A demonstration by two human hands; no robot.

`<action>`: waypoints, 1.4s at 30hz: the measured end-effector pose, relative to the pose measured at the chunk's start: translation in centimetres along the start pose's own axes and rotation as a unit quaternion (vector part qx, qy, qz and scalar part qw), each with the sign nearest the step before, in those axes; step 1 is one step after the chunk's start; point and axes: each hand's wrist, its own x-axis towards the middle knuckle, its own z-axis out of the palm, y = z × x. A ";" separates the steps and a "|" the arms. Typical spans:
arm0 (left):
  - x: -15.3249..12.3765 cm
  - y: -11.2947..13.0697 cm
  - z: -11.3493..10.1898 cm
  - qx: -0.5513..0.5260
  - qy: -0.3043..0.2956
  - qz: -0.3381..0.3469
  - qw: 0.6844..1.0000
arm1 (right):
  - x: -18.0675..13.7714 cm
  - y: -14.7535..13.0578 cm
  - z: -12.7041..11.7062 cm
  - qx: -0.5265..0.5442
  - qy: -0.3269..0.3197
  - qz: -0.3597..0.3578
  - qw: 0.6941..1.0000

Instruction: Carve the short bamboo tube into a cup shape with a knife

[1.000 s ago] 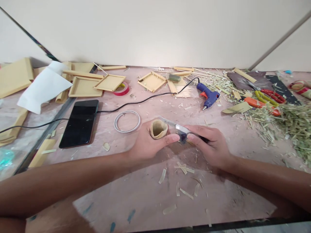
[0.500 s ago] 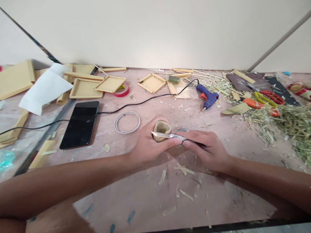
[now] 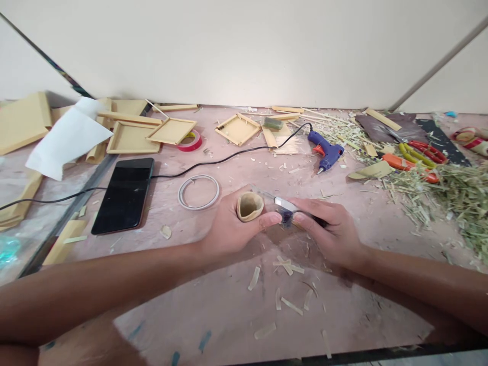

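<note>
While a pale wall [image 3: 244, 56] is rising at the back, with a grey seam [image 3: 440, 63] slanting across its right side, a pinkish table [image 3: 213, 320] is stretching out below it, bearing blue-green smudges [image 3: 205, 340] toward its near edge. Thin shavings [image 3: 285, 264] are lying loose in front of the hands. Over the table's middle, the left hand [image 3: 231, 218] is wrapping around a tube [image 3: 250, 207], whose hollow mouth is facing up; whether its base is touching the table, I cannot tell. The right hand [image 3: 335, 229] is clamping a knife [image 3: 285, 204] between thumb and fingers, its blurred blade pointing past the tube's far side. Both thumbs are nearly meeting beside the knife.

At left, a phone [image 3: 124, 195] is lying near a white ring [image 3: 199, 207], and a black cable [image 3: 224, 159] is running across to a blue glue gun [image 3: 328, 152]. Trays [image 3: 133, 137], red tape [image 3: 190, 145] and white paper [image 3: 68, 134] are crowding the back left. At right, yellow and red handles [image 3: 417, 155] are resting beside a greenish heap [image 3: 461, 198] of scraps.
</note>
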 end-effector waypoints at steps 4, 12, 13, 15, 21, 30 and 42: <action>-0.2 0.0 -0.3 -0.022 -0.008 0.011 1.000 | -0.1 -0.2 -0.1 0.009 -0.029 -0.010 0.999; -0.4 -0.5 0.2 -0.071 -0.031 -0.047 0.996 | 0.3 -0.3 -0.1 -0.014 -0.041 0.110 0.993; -0.4 -0.5 0.2 -0.063 -0.033 -0.040 0.997 | 0.3 -0.3 0.0 -0.010 -0.045 0.112 0.993; -0.3 -0.6 0.1 -0.042 -0.031 -0.021 0.998 | 0.4 -0.3 0.0 -0.003 -0.044 0.111 0.993; -0.1 -0.6 -0.2 -0.014 -0.039 0.000 0.999 | 0.4 -0.5 0.1 0.000 -0.034 0.111 0.993; -0.3 0.3 0.2 0.020 -0.019 -0.040 0.999 | 0.3 -0.3 0.0 -0.018 -0.044 0.094 0.994; -0.5 0.0 -0.5 -0.010 -0.052 0.021 0.998 | -0.2 0.1 -0.1 -0.084 -0.097 -0.002 0.992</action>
